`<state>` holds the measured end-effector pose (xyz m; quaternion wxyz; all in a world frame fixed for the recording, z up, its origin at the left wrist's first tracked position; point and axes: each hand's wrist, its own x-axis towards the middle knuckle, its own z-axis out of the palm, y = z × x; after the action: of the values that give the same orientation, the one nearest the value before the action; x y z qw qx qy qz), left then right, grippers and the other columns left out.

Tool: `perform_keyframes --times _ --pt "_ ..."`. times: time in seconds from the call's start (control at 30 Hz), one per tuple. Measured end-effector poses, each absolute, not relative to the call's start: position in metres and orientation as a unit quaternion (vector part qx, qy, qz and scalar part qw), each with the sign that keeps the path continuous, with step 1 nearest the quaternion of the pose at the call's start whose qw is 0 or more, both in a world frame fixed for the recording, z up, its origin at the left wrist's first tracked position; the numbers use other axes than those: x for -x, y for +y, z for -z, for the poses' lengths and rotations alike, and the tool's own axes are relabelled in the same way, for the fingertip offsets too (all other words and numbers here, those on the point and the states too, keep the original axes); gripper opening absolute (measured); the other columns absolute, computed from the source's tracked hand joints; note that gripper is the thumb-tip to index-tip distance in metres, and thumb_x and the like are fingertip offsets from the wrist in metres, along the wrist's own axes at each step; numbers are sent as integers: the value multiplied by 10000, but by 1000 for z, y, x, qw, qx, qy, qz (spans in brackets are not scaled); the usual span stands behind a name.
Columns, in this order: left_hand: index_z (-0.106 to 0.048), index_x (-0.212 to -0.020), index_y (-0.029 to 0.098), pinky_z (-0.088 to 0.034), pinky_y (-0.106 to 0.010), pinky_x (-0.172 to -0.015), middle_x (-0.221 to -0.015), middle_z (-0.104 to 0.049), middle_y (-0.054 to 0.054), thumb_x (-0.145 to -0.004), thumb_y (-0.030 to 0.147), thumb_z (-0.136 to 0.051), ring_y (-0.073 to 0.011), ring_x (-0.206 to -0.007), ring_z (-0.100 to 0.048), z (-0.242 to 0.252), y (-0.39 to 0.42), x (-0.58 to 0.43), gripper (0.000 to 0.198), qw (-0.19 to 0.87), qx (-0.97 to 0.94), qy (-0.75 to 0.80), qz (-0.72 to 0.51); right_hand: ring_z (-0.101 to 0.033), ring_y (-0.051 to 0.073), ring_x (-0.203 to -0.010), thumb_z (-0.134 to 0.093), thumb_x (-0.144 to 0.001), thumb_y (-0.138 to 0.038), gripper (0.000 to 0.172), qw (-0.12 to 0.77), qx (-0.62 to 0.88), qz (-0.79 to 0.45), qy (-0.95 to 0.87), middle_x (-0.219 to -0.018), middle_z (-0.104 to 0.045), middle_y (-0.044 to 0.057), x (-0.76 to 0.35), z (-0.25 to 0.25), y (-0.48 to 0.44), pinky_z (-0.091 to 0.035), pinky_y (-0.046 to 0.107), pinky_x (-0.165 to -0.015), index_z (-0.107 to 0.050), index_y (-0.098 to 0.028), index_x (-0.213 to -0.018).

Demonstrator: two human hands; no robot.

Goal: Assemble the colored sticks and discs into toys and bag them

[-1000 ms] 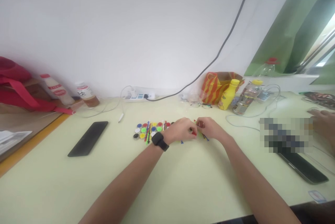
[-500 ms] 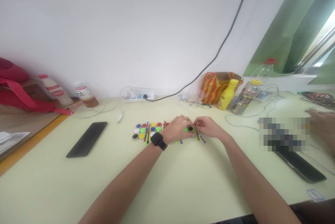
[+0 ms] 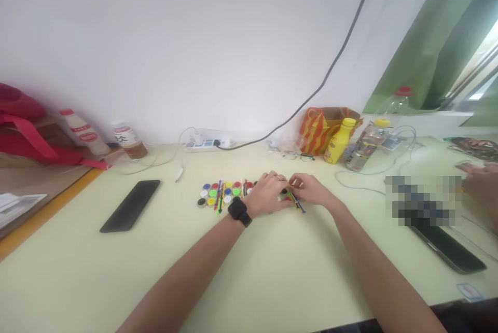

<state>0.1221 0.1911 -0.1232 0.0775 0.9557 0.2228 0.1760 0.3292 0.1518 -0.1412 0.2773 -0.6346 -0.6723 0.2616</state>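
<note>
Coloured plastic sticks (image 3: 298, 203) between both hands on the pale yellow desk (image 3: 163, 281), seen from the head camera.

The left hand (image 3: 266, 194) arches over the work, its fingers curled downward and their tips hidden, while the right hand (image 3: 310, 190) bends its fingers toward them around a small dark round piece (image 3: 285, 191). The hands nearly meet, apparently to steady such small parts, but the exact pinch cannot be told. Just left of them lie rows of round coloured caps (image 3: 221, 194) with more sticks across them. A black phone (image 3: 129, 206) lies well left, and another person's hand (image 3: 480, 188) rests at the right edge.
</note>
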Motion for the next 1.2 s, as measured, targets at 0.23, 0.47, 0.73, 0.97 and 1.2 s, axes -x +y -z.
perform_keyframes --times 0.23,0.47,0.73,0.97,1.2 --pt "-643 -1299 255 -409 -449 -975 -1187 -677 -83 -854 550 -722 -313 -1155 -539 121 186 -123 540 57 -956 227 -176 -676 192 -854 -595 -840 -147 211 277 647 -137 -697 -967 -739 73 -339 149 160 -502 284 -771 -706 -190 -1014" --pt "-704 -1105 229 -426 -430 -930 -1131 -690 -85 -877 456 -717 -306 -1120 -558 121 193 -121 322 65 -957 230 -164 -640 162 -644 -547 -808 -80 266 211 658 -189 -697 -759 -716 8 -340 144 152 -454 255 -626 -685 -200 -1001" --pt "-646 -1240 206 -420 -446 -964 -1202 -667 -106 -860 544 -727 -316 -1141 -541 126 188 -124 515 62 -955 226 -179 -677 172 -715 -629 -832 -197 143 225 650 -215 -694 -827 -747 26 -334 138 150 -479 259 -664 -678 -209 -965" --pt "-643 -1261 226 -427 -437 -971 -1183 -685 -90 -855 552 -734 -312 -1147 -553 114 189 -122 529 61 -953 236 -182 -632 158 -679 -635 -837 -221 74 237 643 -206 -698 -789 -717 17 -323 141 149 -453 247 -629 -654 -203 -906" --pt "-588 -1400 211 -389 -402 -1122 -1393 -647 -92 -1036 546 -479 -264 -1281 -561 53 208 -86 507 87 -912 271 -297 -621 151 -608 -608 -875 -272 150 252 635 -221 -696 -745 -711 8 -324 141 148 -469 259 -614 -667 -193 -988"
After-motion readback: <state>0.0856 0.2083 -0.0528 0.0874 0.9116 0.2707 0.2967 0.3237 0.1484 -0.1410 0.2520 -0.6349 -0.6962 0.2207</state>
